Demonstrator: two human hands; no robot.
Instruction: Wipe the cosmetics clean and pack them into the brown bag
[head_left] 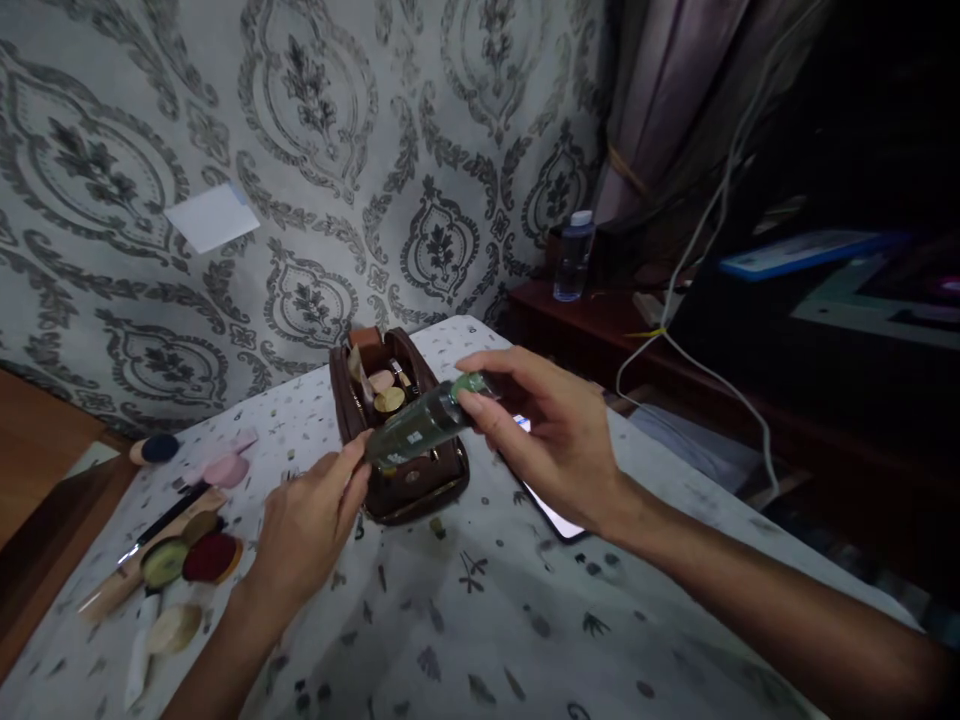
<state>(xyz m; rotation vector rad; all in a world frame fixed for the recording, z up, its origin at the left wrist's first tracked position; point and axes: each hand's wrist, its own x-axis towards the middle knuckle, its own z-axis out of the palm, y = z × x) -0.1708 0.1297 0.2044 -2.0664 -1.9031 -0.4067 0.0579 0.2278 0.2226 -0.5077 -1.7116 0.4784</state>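
A green translucent bottle (416, 432) is held tilted between my two hands, above an open brown cosmetic bag (346, 395). My left hand (311, 515) pinches its lower left end. At the upper right end, my right hand (551, 430) grips the cap with thumb and fingers. Inside the bag lie a round gold-lidded container (390, 402) and several other small items; the bottle hides part of the bag's middle. A phone with a lit screen (555, 513) lies on the table, partly under my right hand.
Several makeup items lie at the left of the patterned tablecloth (465, 650), among them a red round compact (212, 556), a green round one (165, 563) and a pink sponge (226, 469). A clear water bottle (574, 258) stands on a dark red surface. White cables (716, 220) hang at the right.
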